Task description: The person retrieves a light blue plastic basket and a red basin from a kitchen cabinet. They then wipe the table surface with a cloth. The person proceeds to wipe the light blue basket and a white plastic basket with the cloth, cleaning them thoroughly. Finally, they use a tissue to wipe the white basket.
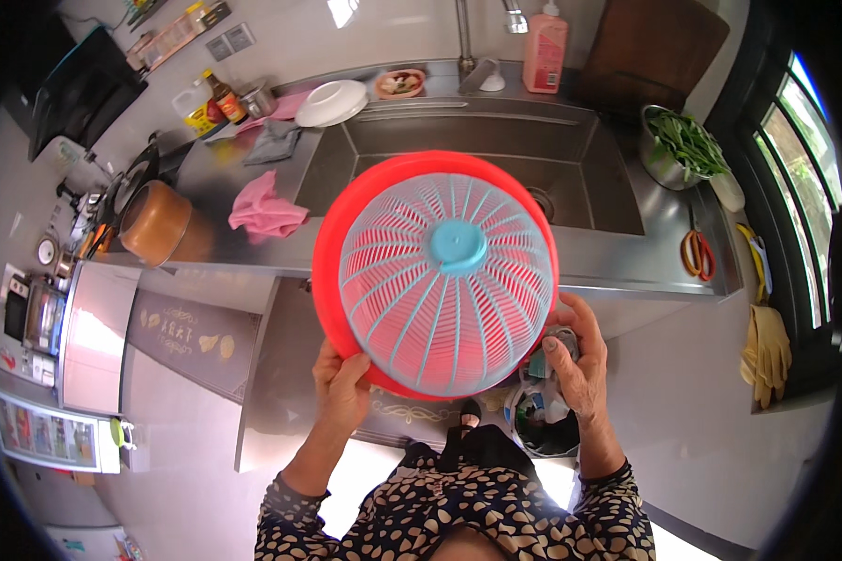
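Fingers of the left hand [343, 388] curl over the rim of a round red colander [435, 271] at about seven o'clock on its circle, pressed together with the thumb lying on the outer face; fingers of the right hand [575, 360] clamp the rim at about four o'clock, thumb forward and the rest bent behind, where I cannot tell how they lie. Held in front of the chest, over the front edge of the steel counter [627, 266], the colander shows its pale blue slotted basket [440, 280], with a solid blue disc [458, 246] at the centre from which the ribs fan outward. Being round, it has no long axis in this view; its domed underside points toward the camera, tipped a little toward one o'clock. Beyond it lies the steel sink [496, 159], with a pink cloth [265, 210] at ten o'clock from the colander, a white plate [332, 101] at eleven, a pink soap bottle [544, 47] at twelve, a bowl of greens [680, 145] at two and orange-handled scissors [695, 252] at three. Yellow rubber gloves [765, 351] hang near the window on the right, and a brown pot [154, 222] sits on the left.
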`<control>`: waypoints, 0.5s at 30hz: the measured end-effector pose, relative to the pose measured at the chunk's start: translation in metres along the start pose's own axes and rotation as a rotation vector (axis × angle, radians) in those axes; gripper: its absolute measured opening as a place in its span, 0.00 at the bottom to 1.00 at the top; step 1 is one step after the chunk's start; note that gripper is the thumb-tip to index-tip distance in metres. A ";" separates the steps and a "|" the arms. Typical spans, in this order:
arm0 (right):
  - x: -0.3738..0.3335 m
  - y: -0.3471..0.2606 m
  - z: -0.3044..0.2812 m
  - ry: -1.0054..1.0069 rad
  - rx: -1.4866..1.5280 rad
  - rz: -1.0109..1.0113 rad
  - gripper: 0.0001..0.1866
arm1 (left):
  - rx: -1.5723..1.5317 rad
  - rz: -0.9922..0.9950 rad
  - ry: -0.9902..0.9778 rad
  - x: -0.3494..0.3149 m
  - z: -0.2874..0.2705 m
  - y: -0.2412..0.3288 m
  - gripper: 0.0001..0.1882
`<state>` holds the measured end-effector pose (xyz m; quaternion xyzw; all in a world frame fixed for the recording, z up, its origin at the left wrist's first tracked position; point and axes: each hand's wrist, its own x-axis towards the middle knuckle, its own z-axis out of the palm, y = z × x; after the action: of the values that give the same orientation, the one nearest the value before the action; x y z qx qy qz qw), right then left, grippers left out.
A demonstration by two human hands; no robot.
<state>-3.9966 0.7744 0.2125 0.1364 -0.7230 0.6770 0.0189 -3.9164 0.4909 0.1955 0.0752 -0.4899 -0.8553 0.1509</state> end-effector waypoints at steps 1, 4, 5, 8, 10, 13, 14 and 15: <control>-0.001 0.002 0.009 -0.027 0.034 0.032 0.31 | 0.008 0.004 0.025 -0.012 -0.007 0.006 0.21; -0.010 0.016 0.041 -0.060 -0.036 -0.003 0.31 | 0.052 0.012 0.073 -0.047 -0.036 0.019 0.22; -0.012 0.013 0.050 -0.084 -0.072 -0.026 0.31 | 0.064 0.007 0.104 -0.059 -0.051 0.017 0.22; -0.007 -0.010 0.079 -0.175 -0.093 -0.050 0.30 | 0.100 -0.018 0.190 -0.087 -0.088 0.008 0.22; 0.001 0.005 0.094 -0.356 -0.091 0.064 0.31 | 0.100 -0.009 0.217 -0.103 -0.106 0.011 0.21; -0.008 0.033 0.119 -0.504 -0.077 0.313 0.33 | 0.143 0.005 0.218 -0.118 -0.125 0.013 0.19; -0.014 0.046 0.129 -0.539 -0.116 0.347 0.33 | 0.190 0.016 0.242 -0.123 -0.132 0.009 0.18; -0.019 0.054 0.136 -0.571 -0.156 0.381 0.34 | 0.237 0.025 0.263 -0.128 -0.140 0.006 0.17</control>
<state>-3.9695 0.6463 0.1445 0.1812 -0.7611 0.5456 -0.3004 -3.7560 0.4164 0.1269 0.1977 -0.5643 -0.7723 0.2145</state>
